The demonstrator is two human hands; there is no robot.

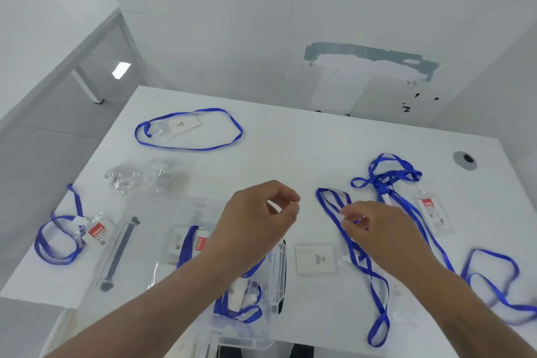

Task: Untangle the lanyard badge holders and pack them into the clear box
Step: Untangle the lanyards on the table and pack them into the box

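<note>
Several blue lanyards with clear badge holders lie on a white table (290, 136). My right hand (380, 229) pinches the strap of one twisted lanyard (374, 282) at the front middle, whose badge holder (316, 259) lies beside it. My left hand (258, 221) hovers above the clear box (247, 331), fingers curled with nothing visible in them. Lanyards lie inside the box (238, 302). A tangled pair (389, 177) sits at the right. One lanyard (189, 128) lies spread out at the back, another (58, 238) at the left edge.
The box lid (116, 253) with a dark latch lies to the left of the box. Crumpled clear plastic bags (142, 174) sit behind it. A cable hole (465, 160) is at the table's right back. Another white table (43, 38) stands at the left.
</note>
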